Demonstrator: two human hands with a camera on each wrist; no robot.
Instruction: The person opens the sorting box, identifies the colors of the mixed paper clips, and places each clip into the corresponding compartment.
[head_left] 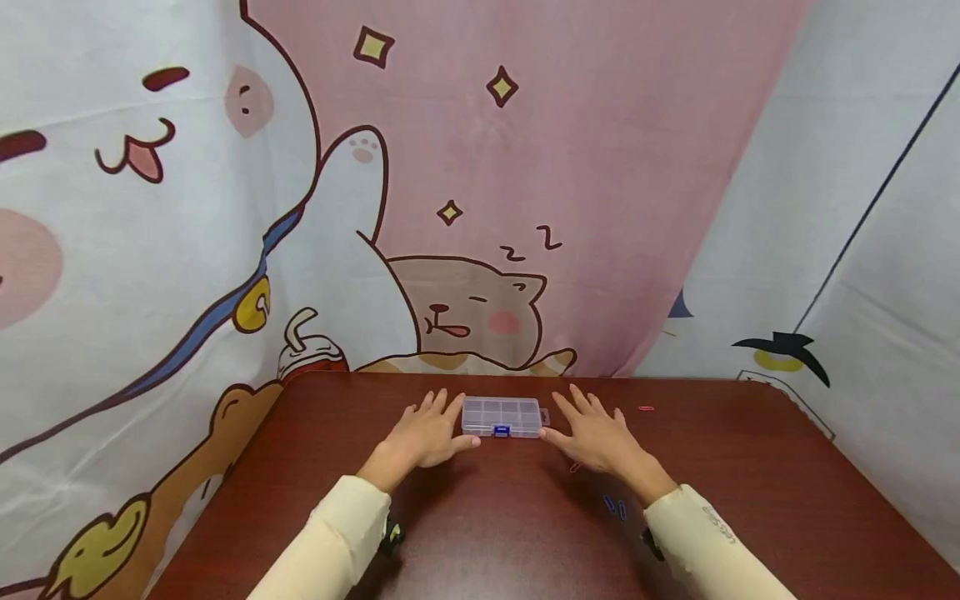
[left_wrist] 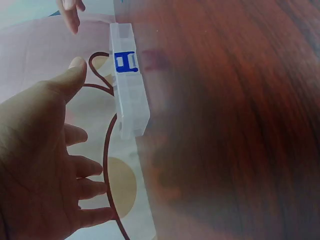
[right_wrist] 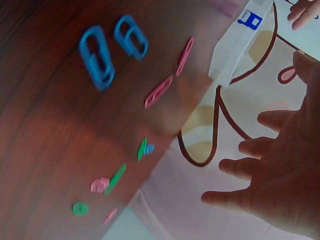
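A clear plastic compartment box (head_left: pixel 501 410) with a blue latch sits on the table, its lid down and its latch side facing me. My left hand (head_left: pixel 426 435) hovers at the box's left end, fingers spread and thumb out by the front corner. At the other end is my right hand (head_left: pixel 597 433), fingers also spread, its thumb near the right front corner. In the left wrist view the left palm (left_wrist: pixel 37 160) holds nothing, with a gap between thumb and box. The right palm (right_wrist: pixel 287 185) is likewise bare in the right wrist view.
Two blue paper clips (right_wrist: pixel 96 57) and two pink paper clips (right_wrist: pixel 158 91) lie right of the box. Farther right are small green, pink and blue pieces, including a green round one (right_wrist: pixel 80 208). A cartoon-printed cloth (head_left: pixel 600 208) hangs behind the dark red-brown table (head_left: pixel 495 525).
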